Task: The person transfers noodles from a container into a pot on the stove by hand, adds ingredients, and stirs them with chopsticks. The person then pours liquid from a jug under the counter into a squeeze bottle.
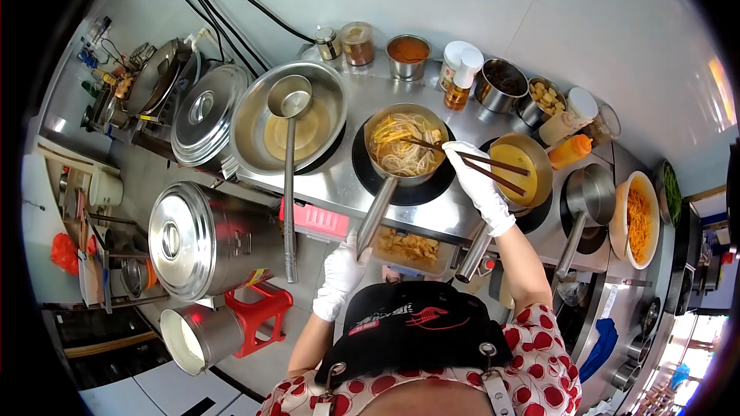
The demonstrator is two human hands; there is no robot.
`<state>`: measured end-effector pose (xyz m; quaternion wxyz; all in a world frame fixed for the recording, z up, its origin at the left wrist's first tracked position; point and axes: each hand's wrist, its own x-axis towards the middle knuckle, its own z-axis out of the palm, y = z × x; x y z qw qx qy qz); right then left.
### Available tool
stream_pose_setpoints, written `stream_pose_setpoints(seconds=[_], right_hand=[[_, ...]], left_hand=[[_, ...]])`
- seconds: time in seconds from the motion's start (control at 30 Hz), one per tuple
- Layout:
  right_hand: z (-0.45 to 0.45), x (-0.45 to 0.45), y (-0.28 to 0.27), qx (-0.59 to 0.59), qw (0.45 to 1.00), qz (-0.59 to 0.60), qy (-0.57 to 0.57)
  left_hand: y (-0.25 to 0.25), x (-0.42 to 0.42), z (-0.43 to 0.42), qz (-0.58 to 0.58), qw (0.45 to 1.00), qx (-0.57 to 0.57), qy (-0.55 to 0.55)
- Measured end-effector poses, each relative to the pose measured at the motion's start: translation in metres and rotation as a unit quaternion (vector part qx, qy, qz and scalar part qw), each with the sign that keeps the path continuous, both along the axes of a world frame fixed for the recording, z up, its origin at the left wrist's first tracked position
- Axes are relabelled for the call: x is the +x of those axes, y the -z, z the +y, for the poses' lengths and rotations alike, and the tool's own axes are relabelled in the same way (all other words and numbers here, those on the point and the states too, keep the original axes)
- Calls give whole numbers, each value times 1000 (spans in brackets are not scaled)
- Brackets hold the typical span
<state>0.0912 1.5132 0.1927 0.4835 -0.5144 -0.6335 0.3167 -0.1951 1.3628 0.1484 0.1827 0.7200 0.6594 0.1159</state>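
Observation:
My left hand (341,273), in a white glove, is closed around the long handle of a saucepan (410,181) on a round black burner. Noodles (401,160) with yellow shreds lie in broth inside that pan. From the right, my gloved right hand (479,189) grips a pair of dark chopsticks (505,182), their tips among the noodles. Beneath this hand, partly covered by it, stands a second saucepan (546,173) holding yellow liquid. Farther right is a third saucepan (593,189) on its own burner.
On the left, a long-handled ladle (290,162) rests across a wide metal basin (247,135), near lidded pots (185,235). Jars, a squeeze bottle (570,152) and seasoning tins (407,71) line the wall. A bowl of orange shreds (651,219) stands at far right.

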Motion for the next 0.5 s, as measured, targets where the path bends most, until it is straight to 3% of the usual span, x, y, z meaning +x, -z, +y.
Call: stream_pose_setpoints(seconds=[0.13,0.17,0.3,0.37,0.43,0.5], right_hand=[[-2,17,-4,-21,1000,6,3],[-2,20,-20,-53,997,49,20],[-1,19,-57,-131,991,7,-1],[2,4,-33,-107,994,23,-26],[12,-3,2,-87,989,110,-37],[13,-7,-7,-80,991,103,-11]], left_hand=[[1,1,0,-2,1000,3,-4],[0,1,0,-5,1000,2,-5],[1,1,1,-7,1000,3,-4],[5,-1,0,-14,1000,19,1],[5,0,1,-11,1000,20,1],[2,1,0,3,1000,5,-2]])
